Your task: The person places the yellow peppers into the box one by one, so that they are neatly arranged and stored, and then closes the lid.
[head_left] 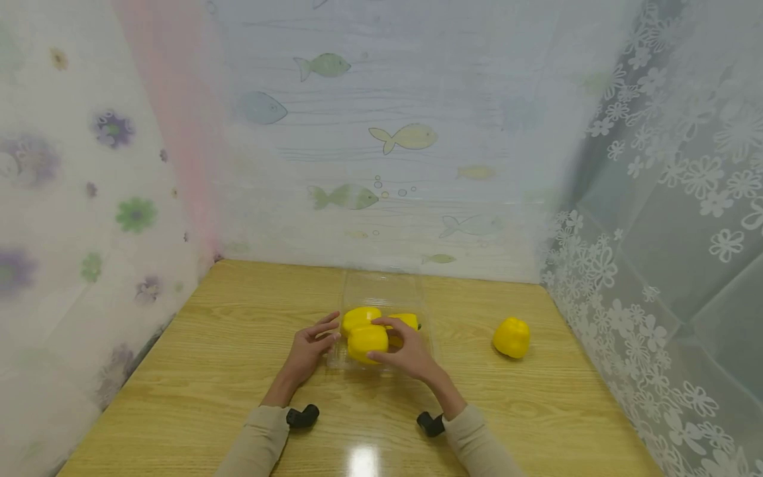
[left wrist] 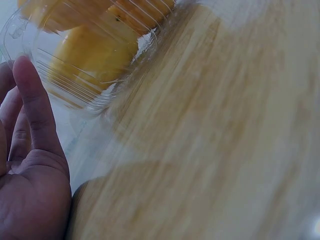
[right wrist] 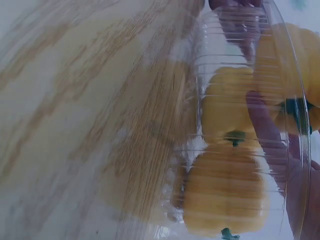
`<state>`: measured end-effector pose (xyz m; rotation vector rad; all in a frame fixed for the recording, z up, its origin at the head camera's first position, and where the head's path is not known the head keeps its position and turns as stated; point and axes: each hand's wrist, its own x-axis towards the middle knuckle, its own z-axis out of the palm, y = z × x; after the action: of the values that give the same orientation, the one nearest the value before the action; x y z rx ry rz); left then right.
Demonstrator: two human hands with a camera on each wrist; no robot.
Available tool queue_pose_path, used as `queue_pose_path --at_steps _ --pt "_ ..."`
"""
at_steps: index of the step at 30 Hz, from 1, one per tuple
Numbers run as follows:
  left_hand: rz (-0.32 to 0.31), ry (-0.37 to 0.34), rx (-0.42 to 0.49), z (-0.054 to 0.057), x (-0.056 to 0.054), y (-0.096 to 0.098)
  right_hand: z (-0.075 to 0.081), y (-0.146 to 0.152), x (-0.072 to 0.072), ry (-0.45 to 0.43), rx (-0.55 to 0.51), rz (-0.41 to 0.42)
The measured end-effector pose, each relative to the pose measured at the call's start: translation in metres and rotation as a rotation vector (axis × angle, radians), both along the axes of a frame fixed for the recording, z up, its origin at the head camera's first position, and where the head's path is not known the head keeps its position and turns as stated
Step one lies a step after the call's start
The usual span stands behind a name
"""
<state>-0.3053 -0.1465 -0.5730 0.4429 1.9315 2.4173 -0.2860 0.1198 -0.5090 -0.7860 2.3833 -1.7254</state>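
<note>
Wood-grain table (head_left: pixel 197 358); R hand (head_left: pixel 410 352) pinches yel. pepper (head_left: pixel 366 344), approx 7 o'clock of clear tub (head_left: pixel 383 289); L hand (head_left: pixel 306 351) loose at 9; slick skin might cause slip.

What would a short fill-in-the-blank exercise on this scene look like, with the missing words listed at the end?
1. The right hand grips a pepper whose colour is ____.
2. Counting held and lying ones, the head view shows ____ peppers.
3. In the head view, the lone pepper lies on the table to the ____ of the clear container.

Missing words: yellow; four; right.
</note>
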Motion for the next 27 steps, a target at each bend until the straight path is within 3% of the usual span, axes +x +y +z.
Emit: queue_pose_path --at_steps 14,19,21,27 --pt "0.007 -0.008 0.000 0.003 0.002 0.001 -0.001 -0.003 -0.003 0.013 0.122 -0.011" --pt "0.007 -0.006 0.000 0.004 0.002 0.001 0.022 -0.004 0.009 0.017 0.128 0.027" --pt "0.005 -0.003 0.005 0.004 0.001 0.001 0.024 -0.005 0.010 0.009 0.125 0.037" --pt "0.002 -0.001 0.010 0.003 0.002 0.001 -0.002 -0.003 -0.005 -0.008 0.109 0.013"
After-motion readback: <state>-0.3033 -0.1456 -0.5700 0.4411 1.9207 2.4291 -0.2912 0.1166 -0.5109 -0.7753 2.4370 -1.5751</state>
